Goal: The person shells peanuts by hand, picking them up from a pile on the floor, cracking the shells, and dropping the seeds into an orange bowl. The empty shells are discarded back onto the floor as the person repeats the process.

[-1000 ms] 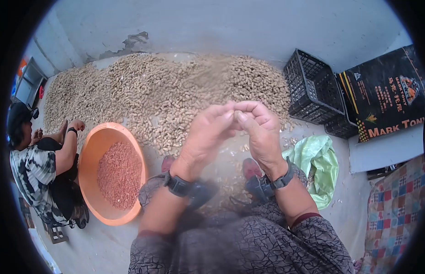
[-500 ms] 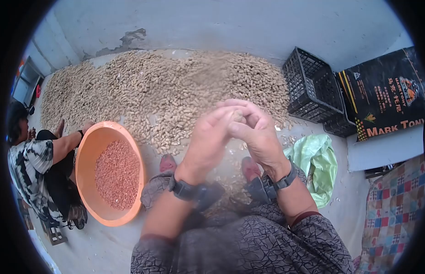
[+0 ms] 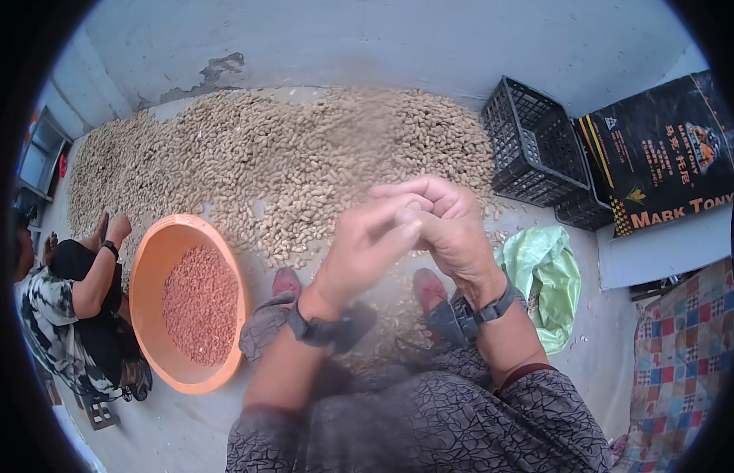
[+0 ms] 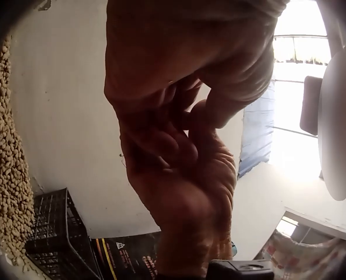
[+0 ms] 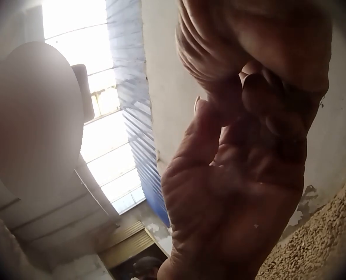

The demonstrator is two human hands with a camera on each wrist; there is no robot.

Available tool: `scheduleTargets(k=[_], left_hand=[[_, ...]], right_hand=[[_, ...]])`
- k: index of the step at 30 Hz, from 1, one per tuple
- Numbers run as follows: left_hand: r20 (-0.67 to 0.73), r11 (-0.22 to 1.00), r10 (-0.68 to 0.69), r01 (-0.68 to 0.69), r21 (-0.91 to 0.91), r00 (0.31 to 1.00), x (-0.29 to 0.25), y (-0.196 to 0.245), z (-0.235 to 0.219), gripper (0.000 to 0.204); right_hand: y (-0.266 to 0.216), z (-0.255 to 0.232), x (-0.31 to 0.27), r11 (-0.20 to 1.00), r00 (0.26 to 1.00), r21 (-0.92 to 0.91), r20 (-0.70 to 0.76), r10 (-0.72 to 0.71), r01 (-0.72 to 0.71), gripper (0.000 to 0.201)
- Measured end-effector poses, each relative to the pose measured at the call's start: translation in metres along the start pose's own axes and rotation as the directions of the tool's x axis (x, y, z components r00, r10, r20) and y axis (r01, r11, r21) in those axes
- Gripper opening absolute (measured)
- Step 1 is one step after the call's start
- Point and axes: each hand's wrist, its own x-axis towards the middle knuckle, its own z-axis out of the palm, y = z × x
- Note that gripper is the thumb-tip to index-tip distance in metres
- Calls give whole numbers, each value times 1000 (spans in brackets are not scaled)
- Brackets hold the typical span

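Note:
My left hand point(image 3: 367, 248) and right hand point(image 3: 457, 232) meet in front of me, fingers curled and thumbs close together. Between the fingertips they pinch a peanut, which the fingers now mostly hide. In the left wrist view the fingers of the left hand point(image 4: 190, 52) overlap those of the right hand point(image 4: 187, 192). Dark shadow covers the fingertips in both wrist views. Beyond the hands spreads a wide heap of unshelled peanuts point(image 3: 296, 158). Left of my knees stands an orange tub point(image 3: 150, 307) with red shelled peanut kernels point(image 3: 199, 307) in it.
Another person point(image 3: 75, 315) sits at the left by the tub. A green sack point(image 3: 552, 292) lies open right of my feet. Black plastic crates point(image 3: 532, 146) and a black printed bag point(image 3: 659, 158) stand at the back right. Shell bits point(image 3: 406, 315) litter the floor between my shoes.
My fingers have shifted around the peanut, which showed at the fingertips half a second ago. The left thumb has moved forward over the right. The other person's arm has moved away from the tub rim.

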Motion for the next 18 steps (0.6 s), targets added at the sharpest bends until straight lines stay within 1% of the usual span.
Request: scheduleTargets(k=[1,3,5,7,9,10,11,12,13,15,16,17,18], left_hand=[[1,1000,-2,2,0,1000,0,2,0,18],[52,995,-38,33,89,998,1,3,0,28],[39,996,-45,42,79,998,2,-2,1,28],[29,997,-48,46,69,998,2,-6,1,28],[39,998,-68,67,17,997,2,-8,0,29],[39,998,-68,68,18,997,2,-8,1,29],[13,984,-95,96,-152,995,2,-8,2,30],[-8,942,-124,115,-316,992,2,-7,2,32],[-9,943,-122,113,-314,993,3,-6,0,32],[14,899,-163,154,-411,987,5,-4,-4,35],[12,898,-162,153,-412,987,5,-5,-5,35],[3,933,-164,156,-324,987,5,-6,-6,28],[-7,959,-165,159,-234,986,5,-6,-7,23]], right_hand=[[-1,2,-1,1000,1000,1,-13,-6,6,21],[-1,0,-1,1000,1000,3,-28,-9,9,20],[0,-4,0,1000,1000,21,12,13,-13,19],[1,-4,0,1000,1000,25,12,8,-8,19],[2,-5,1,1000,1000,31,13,4,-4,19],[2,-6,2,998,999,50,15,31,-32,19],[1,-7,3,996,998,69,19,58,-59,20],[0,-6,4,996,998,70,21,56,-57,20],[-4,-6,4,993,997,94,40,66,-70,21],[-5,-6,3,990,995,116,59,78,-84,22],[-5,-6,2,996,996,47,52,75,-77,24],[-5,-5,1,997,996,-23,46,72,-71,27],[-5,-4,0,997,996,-22,47,74,-73,27]])
